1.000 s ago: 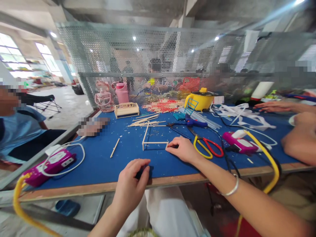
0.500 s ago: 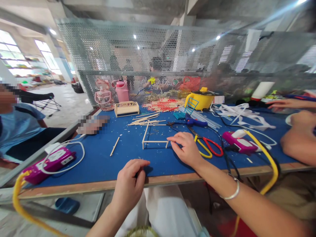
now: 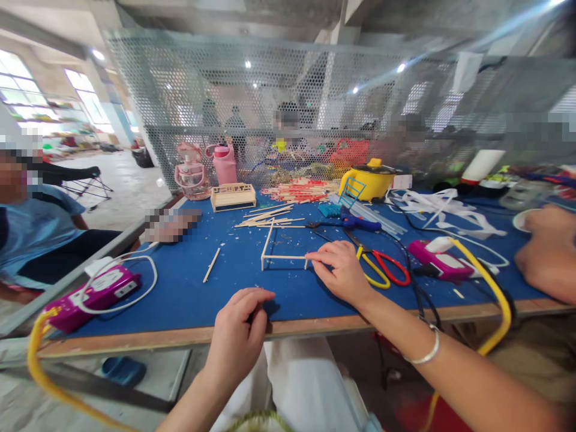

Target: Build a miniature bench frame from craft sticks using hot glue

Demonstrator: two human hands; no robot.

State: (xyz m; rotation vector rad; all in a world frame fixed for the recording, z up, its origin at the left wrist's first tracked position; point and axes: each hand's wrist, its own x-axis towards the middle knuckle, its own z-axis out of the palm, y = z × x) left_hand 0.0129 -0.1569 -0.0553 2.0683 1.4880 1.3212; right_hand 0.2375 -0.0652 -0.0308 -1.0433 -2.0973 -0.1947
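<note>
A frame of thin wooden sticks (image 3: 282,258) lies on the blue table mat (image 3: 189,300), shaped like an L with a short stub at its right end. My right hand (image 3: 342,273) rests on the mat just right of it, its index fingertip touching that end, fingers loosely spread and gripping nothing. My left hand (image 3: 237,336) hovers at the table's front edge with thumb and fingers pinched together; nothing shows between them. A silver bangle sits on my right wrist.
Yellow-and-red scissors (image 3: 383,267) and a blue glue gun (image 3: 356,223) lie right of my right hand. Loose sticks (image 3: 269,217), a single stick (image 3: 210,265), a wooden box (image 3: 233,197), a yellow pot (image 3: 371,180), two magenta devices (image 3: 98,290) (image 3: 438,264). A co-worker's arm (image 3: 546,258) at right.
My right hand lifted slightly and shifted a little right along the frame's end. My left hand stayed at the table edge. The co-worker's far hand withdrew to the right.
</note>
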